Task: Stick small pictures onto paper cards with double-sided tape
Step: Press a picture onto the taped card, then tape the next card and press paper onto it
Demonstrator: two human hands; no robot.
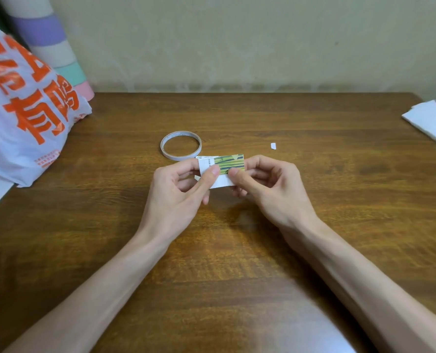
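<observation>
Up off the table, left hand and right hand pinch a green-striped picture (on white card).

A brown wooden table stands against a plain beige wall; a white bag sits at the table's far-left corner.

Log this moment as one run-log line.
step: picture held against card | left hand: pinches white card | right hand: pinches green picture | tape roll: lies on table, beyond hands
</observation>
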